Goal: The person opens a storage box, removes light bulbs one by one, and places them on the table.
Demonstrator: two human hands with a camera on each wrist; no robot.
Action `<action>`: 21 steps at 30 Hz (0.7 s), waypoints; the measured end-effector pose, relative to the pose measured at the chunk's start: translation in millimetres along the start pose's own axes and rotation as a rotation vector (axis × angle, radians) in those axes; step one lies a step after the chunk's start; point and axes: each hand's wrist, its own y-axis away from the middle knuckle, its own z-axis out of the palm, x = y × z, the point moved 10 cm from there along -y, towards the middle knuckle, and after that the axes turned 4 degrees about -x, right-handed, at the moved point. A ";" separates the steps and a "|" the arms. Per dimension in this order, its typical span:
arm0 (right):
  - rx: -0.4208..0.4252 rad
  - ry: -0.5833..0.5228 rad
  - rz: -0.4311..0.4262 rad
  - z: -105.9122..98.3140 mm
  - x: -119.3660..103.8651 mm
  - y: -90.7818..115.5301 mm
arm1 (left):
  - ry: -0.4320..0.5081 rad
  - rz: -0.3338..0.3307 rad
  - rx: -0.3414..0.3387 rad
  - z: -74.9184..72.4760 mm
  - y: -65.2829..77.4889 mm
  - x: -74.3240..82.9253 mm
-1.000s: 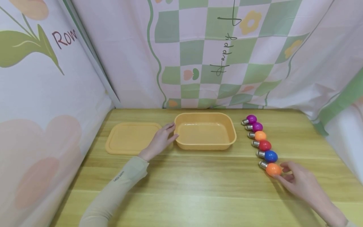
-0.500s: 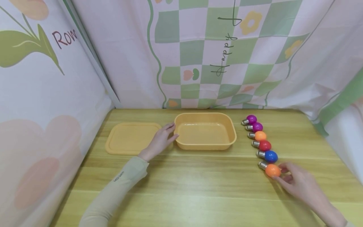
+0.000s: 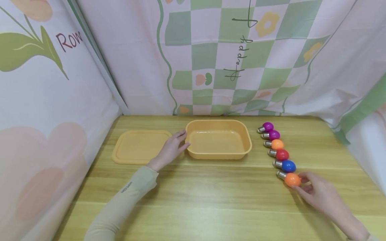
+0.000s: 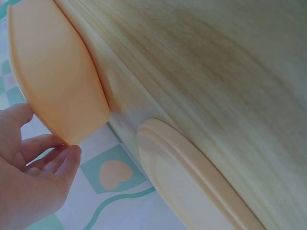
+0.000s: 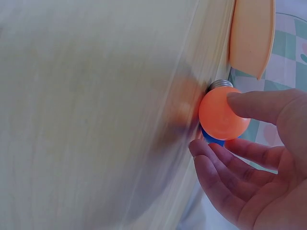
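Observation:
An orange light bulb lies at the near end of a slanting row, its metal base toward the left. My right hand pinches its round end between thumb and forefinger; in the right wrist view the other fingers spread below the bulb. Just behind it is a blue bulb. At the left end of an open yellow plastic box, my left hand touches the rim with its fingertips and thumb. The left wrist view shows the thumb and fingers against the box's outer edge.
Farther back in the row lie a red bulb, another orange bulb and two purple bulbs. A flat yellow lid rests left of the box, partly behind the left hand. Printed curtains hang behind the wooden table.
The near orange bulb has shifted slightly left, then slightly right, in the right hand's fingers. The left hand and the box have stayed in place.

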 end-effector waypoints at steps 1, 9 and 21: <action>-0.002 0.001 0.004 -0.2 1.1 0.4 | 0.001 0.001 0.002 0.1 -0.2 -0.1; -0.002 0.005 0.017 -2.1 7.2 2.1 | 0.014 0.005 0.008 1.6 -1.0 -1.2; 0.011 0.025 0.015 -6.3 6.6 2.8 | 0.014 -0.015 -0.006 2.0 -0.8 -1.4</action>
